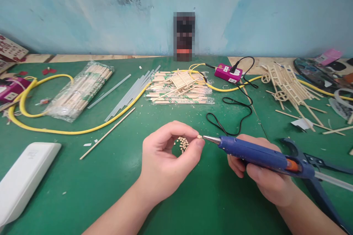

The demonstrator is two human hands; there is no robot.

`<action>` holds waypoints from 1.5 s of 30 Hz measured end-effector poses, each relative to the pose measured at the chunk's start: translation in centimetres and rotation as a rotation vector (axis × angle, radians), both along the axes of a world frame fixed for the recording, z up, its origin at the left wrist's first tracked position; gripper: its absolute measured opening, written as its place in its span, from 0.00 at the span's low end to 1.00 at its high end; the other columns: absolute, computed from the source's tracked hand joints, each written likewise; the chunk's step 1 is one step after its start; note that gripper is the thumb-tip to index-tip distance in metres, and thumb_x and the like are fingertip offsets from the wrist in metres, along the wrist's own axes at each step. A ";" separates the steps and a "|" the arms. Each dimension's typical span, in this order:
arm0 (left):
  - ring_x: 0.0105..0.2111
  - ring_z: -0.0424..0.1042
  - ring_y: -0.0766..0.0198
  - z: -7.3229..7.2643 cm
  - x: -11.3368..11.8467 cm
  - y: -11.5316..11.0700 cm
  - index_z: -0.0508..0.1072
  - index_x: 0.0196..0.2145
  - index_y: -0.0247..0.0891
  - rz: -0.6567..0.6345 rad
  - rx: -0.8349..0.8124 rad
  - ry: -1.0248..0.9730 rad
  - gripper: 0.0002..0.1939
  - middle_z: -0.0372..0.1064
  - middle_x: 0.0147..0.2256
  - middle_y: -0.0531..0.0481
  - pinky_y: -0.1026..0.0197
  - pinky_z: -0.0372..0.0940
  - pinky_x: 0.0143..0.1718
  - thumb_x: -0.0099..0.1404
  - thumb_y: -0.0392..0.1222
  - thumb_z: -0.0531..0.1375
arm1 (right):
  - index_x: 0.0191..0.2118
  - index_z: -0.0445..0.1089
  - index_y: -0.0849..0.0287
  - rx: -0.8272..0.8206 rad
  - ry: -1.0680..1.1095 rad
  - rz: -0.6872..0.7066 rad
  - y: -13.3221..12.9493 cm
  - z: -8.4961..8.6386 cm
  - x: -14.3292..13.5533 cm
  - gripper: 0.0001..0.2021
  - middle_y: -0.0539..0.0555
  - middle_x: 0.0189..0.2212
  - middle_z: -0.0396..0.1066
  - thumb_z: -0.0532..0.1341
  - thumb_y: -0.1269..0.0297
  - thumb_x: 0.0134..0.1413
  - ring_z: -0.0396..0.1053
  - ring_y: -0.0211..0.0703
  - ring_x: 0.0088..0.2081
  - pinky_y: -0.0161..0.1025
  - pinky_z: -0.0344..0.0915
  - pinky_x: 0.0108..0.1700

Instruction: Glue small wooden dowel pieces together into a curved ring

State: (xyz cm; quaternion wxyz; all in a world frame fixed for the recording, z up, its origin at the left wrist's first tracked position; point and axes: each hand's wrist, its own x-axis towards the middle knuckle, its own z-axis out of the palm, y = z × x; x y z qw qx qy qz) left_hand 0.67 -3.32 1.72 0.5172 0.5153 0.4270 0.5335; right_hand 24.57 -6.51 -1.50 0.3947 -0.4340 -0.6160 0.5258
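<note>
Between thumb and forefinger, my left hand (pixel 168 158) pinches a small piece of wood (pixel 199 137). My right hand (pixel 264 172) is wrapped round a blue hot glue gun (pixel 253 152), its metal nozzle pointing left. The nozzle tip is at the wood piece or very close to it; I cannot tell whether they touch. A clear glue stick (pixel 335 181) sticks out of the gun's rear. Behind my left hand lies a pile of small cut wood pieces (pixel 183 144), partly hidden by the fingers.
Wrapped chopsticks (pixel 179 97) lie at centre back under a small stick frame (pixel 182 81). Loose glue sticks (pixel 129 95), a bagged chopstick bundle (pixel 79 90) and a white case (pixel 27 180) are left. A purple power socket (pixel 228 73), black cord (pixel 249 110) and stick model (pixel 289 88) are right.
</note>
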 end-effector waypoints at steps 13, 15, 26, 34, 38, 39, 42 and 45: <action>0.37 0.83 0.57 -0.1 0.3 0.2 0.82 0.34 0.39 0.031 0.154 0.007 0.09 0.84 0.36 0.46 0.58 0.79 0.39 0.61 0.26 0.70 | 0.33 0.66 0.52 0.080 -0.003 0.040 0.2 -0.3 0.2 0.17 0.47 0.24 0.61 0.59 0.48 0.69 0.60 0.40 0.23 0.42 0.53 0.24; 0.36 0.83 0.58 -0.2 0.3 0.2 0.82 0.34 0.38 0.029 0.179 0.012 0.09 0.84 0.36 0.46 0.58 0.79 0.38 0.61 0.25 0.70 | 0.33 0.66 0.53 0.099 0.001 0.037 0.2 -0.4 0.2 0.16 0.47 0.24 0.61 0.60 0.49 0.69 0.60 0.39 0.23 0.42 0.52 0.24; 0.33 0.81 0.58 -0.2 0.2 0.3 0.82 0.35 0.38 0.012 0.208 0.021 0.09 0.82 0.34 0.46 0.57 0.77 0.33 0.62 0.25 0.69 | 0.34 0.67 0.52 0.131 -0.016 0.040 0.2 -0.2 0.3 0.14 0.46 0.25 0.62 0.60 0.51 0.69 0.61 0.39 0.23 0.42 0.53 0.25; 0.33 0.81 0.59 -0.3 0.1 0.2 0.82 0.36 0.38 0.018 0.217 0.018 0.09 0.82 0.35 0.47 0.57 0.76 0.33 0.62 0.25 0.69 | 0.33 0.66 0.52 0.141 -0.037 0.044 0.6 0.3 0.2 0.15 0.46 0.24 0.62 0.60 0.51 0.69 0.62 0.39 0.22 0.41 0.55 0.24; 0.33 0.80 0.59 -0.3 0.0 0.2 0.82 0.36 0.38 0.015 0.221 0.017 0.10 0.82 0.35 0.47 0.57 0.76 0.33 0.62 0.25 0.69 | 0.33 0.67 0.52 0.144 -0.045 0.047 0.6 0.2 0.3 0.14 0.46 0.24 0.63 0.60 0.51 0.70 0.62 0.39 0.22 0.42 0.56 0.24; 0.33 0.80 0.59 -0.4 0.0 0.2 0.82 0.36 0.38 0.013 0.223 0.017 0.10 0.82 0.35 0.47 0.57 0.76 0.34 0.62 0.25 0.69 | 0.34 0.67 0.52 0.143 -0.044 0.049 0.5 0.2 0.3 0.14 0.46 0.24 0.63 0.60 0.51 0.70 0.62 0.39 0.22 0.42 0.56 0.24; 0.33 0.80 0.59 -0.4 0.0 0.2 0.83 0.36 0.38 0.013 0.226 0.018 0.10 0.81 0.35 0.47 0.57 0.76 0.34 0.62 0.25 0.69 | 0.35 0.68 0.51 0.137 -0.044 0.050 0.4 0.2 0.4 0.13 0.46 0.24 0.62 0.60 0.50 0.70 0.62 0.40 0.23 0.42 0.55 0.24; 0.33 0.80 0.59 -0.5 0.1 0.2 0.83 0.36 0.38 0.012 0.232 0.019 0.10 0.81 0.34 0.47 0.56 0.75 0.33 0.62 0.25 0.70 | 0.35 0.68 0.51 0.139 -0.053 0.049 0.3 0.3 0.5 0.14 0.46 0.25 0.62 0.60 0.50 0.70 0.61 0.40 0.23 0.42 0.56 0.25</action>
